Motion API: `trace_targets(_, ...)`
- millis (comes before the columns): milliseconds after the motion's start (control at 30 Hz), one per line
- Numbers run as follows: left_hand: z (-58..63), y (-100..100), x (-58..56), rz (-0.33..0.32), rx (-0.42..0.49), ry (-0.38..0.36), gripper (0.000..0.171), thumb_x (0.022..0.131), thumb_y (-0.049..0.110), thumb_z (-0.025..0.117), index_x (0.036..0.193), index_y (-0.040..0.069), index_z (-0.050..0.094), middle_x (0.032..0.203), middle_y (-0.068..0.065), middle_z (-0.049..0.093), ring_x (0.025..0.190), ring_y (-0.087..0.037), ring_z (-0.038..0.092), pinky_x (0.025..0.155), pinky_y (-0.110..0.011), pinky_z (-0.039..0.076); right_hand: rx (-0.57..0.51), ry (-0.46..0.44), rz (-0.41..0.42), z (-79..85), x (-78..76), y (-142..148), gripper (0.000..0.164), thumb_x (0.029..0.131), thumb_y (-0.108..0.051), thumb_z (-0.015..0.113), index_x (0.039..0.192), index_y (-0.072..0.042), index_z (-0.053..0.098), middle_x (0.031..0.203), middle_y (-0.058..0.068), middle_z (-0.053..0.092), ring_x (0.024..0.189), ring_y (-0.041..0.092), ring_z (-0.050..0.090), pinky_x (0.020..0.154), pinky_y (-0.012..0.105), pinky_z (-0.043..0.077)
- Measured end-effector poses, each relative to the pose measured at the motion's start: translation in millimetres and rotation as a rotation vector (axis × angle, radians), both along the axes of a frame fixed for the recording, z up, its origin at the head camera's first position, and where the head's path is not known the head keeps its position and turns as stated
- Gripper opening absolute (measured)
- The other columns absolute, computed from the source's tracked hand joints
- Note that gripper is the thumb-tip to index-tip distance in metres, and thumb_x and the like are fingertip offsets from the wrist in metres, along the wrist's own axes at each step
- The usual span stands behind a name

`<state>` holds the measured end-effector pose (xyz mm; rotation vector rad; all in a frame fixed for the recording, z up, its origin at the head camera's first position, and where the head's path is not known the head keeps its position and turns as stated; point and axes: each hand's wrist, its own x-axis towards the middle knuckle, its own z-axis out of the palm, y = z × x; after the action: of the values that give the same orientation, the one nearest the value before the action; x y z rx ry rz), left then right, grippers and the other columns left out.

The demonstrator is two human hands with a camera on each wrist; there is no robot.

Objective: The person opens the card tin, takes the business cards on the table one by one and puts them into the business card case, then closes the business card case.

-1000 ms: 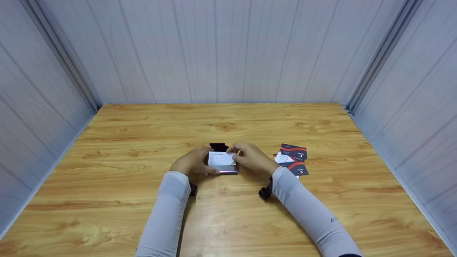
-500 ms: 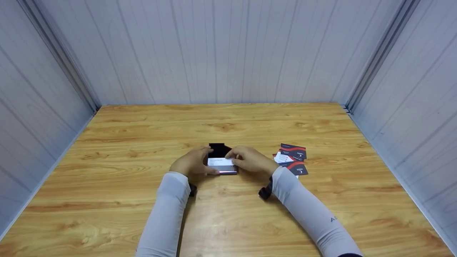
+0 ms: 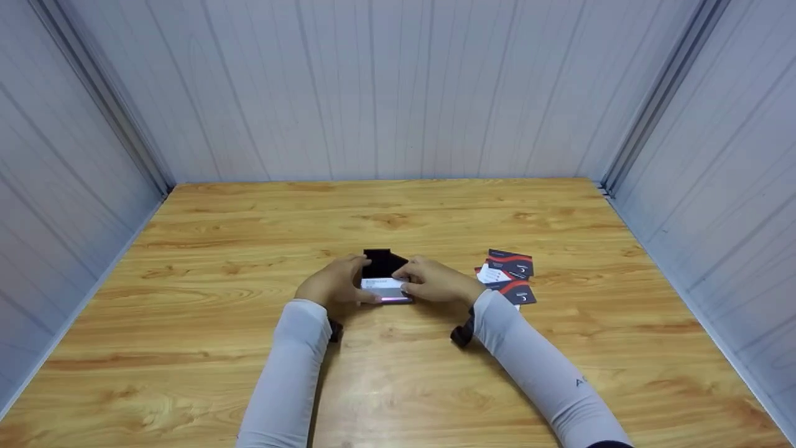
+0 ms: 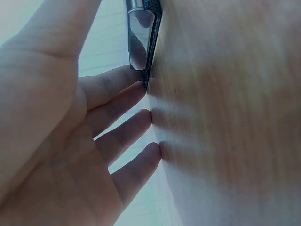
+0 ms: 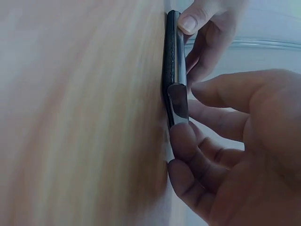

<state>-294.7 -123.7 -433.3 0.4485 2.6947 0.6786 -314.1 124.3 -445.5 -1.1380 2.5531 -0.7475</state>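
Note:
A business card holder (image 3: pixel 377 264), with a black inside flap and a shiny metal front, lies on the table with its flap spread toward the back. A white business card (image 3: pixel 377 283) sits partly inside it, only a strip showing above the metal. My left hand (image 3: pixel 331 283) holds the holder's left side, thumb on the front edge; in the left wrist view several of its fingertips touch the table. At the card's right end, my right hand (image 3: pixel 443 281) pinches with thumb and index finger. In the right wrist view its other fingers rest against the holder's end.
Several business cards (image 3: pixel 513 292), dark with red stripes plus white ones, lie in an overlapping pile to the right of my right hand. Pale panel walls (image 3: pixel 398 93) enclose the wooden table (image 3: pixel 249 218) at the back and both sides.
The white card has slid toward me, down into the holder, so less of it shows and more of the black flap appears. My right hand moved slightly down with it; my left hand stayed.

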Motion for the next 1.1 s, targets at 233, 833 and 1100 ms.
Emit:
trace_targets(233, -0.6, 0, 1.0, 0.014, 0.008, -0.008, 0.096, 0.082, 0.051, 0.080, 0.158, 0.015, 0.034, 0.161, -0.008, 0.031, 0.147, -0.030, 0.027, 0.117, -0.050, 0.027, 0.008, -0.037, 0.025, 3.2, -1.5, 4, 0.037, 0.103, -0.016, 0.056, 0.137, -0.003, 0.059, 0.130, 0.013, 0.056, 0.117, 0.025, 0.054, 0.101, 0.042, 0.044)
trace_targets(833, -2.9, -1, 0.3, 0.000, 0.019, -0.008, 0.097, 0.083, 0.051, 0.080, 0.158, 0.013, 0.032, 0.163, -0.010, 0.026, 0.149, -0.031, 0.023, 0.118, -0.050, 0.025, -0.074, -0.187, -0.126, 30.6, -19.3, 68, 0.041, 0.104, -0.023, 0.058, 0.140, -0.005, 0.057, 0.128, 0.012, 0.062, 0.119, 0.031, 0.058, 0.101, 0.049, 0.047)
trace_targets(1100, -1.5, -2, 3.1, 0.002, 0.035, -0.009, 0.096, 0.083, 0.050, 0.080, 0.158, 0.014, 0.033, 0.162, -0.010, 0.027, 0.148, -0.031, 0.024, 0.118, -0.050, 0.025, -0.077, -0.271, -0.295, 36.1, -25.3, 100, 0.046, 0.101, -0.025, 0.063, 0.141, -0.003, 0.055, 0.128, 0.015, 0.061, 0.111, 0.032, 0.062, 0.093, 0.051, 0.051)
